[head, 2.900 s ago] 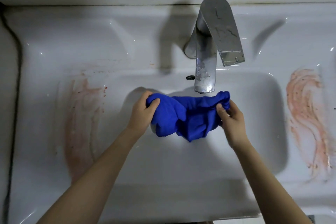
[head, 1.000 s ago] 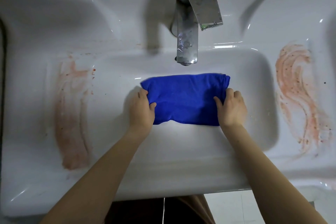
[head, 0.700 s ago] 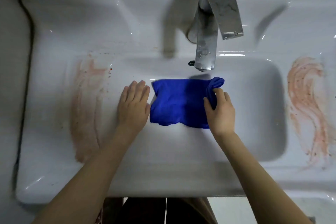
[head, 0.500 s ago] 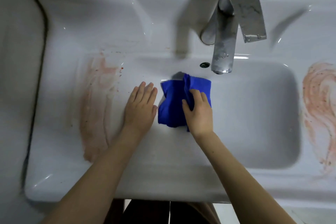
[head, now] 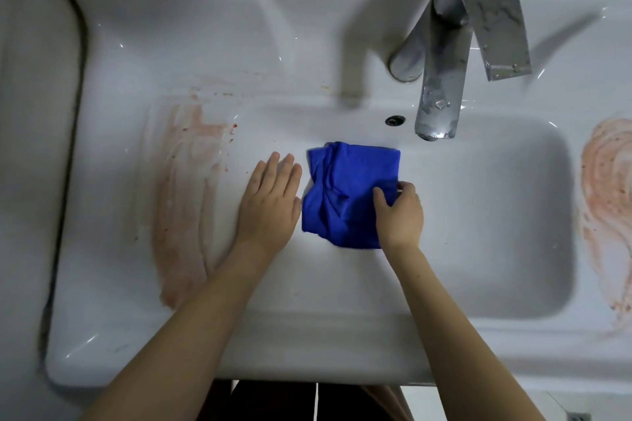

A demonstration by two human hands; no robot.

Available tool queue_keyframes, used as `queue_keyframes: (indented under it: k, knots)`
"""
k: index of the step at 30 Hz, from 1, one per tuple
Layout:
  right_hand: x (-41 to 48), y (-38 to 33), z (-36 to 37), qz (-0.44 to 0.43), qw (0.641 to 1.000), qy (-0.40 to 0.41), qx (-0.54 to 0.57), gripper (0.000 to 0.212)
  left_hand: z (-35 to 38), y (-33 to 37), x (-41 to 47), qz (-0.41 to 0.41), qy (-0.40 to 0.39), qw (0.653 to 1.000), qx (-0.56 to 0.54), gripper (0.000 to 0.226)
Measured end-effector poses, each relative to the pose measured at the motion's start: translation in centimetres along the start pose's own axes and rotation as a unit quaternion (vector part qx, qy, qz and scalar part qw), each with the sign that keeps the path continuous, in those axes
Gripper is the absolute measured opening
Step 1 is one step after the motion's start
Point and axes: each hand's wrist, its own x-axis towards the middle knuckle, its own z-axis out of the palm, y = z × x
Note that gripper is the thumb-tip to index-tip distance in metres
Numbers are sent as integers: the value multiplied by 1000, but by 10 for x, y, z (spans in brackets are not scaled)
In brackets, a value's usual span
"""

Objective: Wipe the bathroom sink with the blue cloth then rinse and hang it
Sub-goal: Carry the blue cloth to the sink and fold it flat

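Find the blue cloth (head: pixel 345 191) folded into a rumpled pad on the left slope of the sink (head: pixel 478 222) basin, just below and left of the tap (head: pixel 441 96) spout. Expect softness and little weight: limp, creased, apt to unfold or bunch if dragged by one corner. Cannot tell wet from dry here; if soaked, count on more weight and dripping. Best pressed under a flat palm over the pad's middle for wiping, or pinched through all layers at a folded edge for lifting.

Pinched at its right edge by the right hand (head: pixel 400 215): thumb on top, fingers (head: pixel 407 186) curled round the border and clamped on the fabric. Just by its left edge, the left hand (head: pixel 270 202) flat on the porcelain, fingers straight and close together, holding nothing; touching the cloth or only beside it, hard to say.

Further out, pinkish smears (head: pixel 184 202) on the left ledge and more (head: pixel 605 188) on the right, unwiped.

Not to be seen: a drain, the cloth's underside, any place to hang it. Cut off at the frame edge: the right-hand smear. No running water made out at the spout.
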Motion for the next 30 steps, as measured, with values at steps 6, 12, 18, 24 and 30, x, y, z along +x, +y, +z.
queue_keyframes:
  k: [6,12,18,24,30]
  knots:
    - [11,12,-35,9,994,24,104,23,0,9,5,6,3,999,-47,51]
    - [20,41,-65,24,987,125,97,26,11,20,11,33,-2,998,-54,50]
    - [-6,17,-45,-114,988,85,68,31,6,19,11,31,-16,997,-64,51]
    - [-18,11,-10,-223,972,-60,-49,49,8,18,10,28,-15,996,-81,51]
    - [-20,12,-27,-202,979,-14,-12,40,8,18,10,30,-30,996,-73,53]
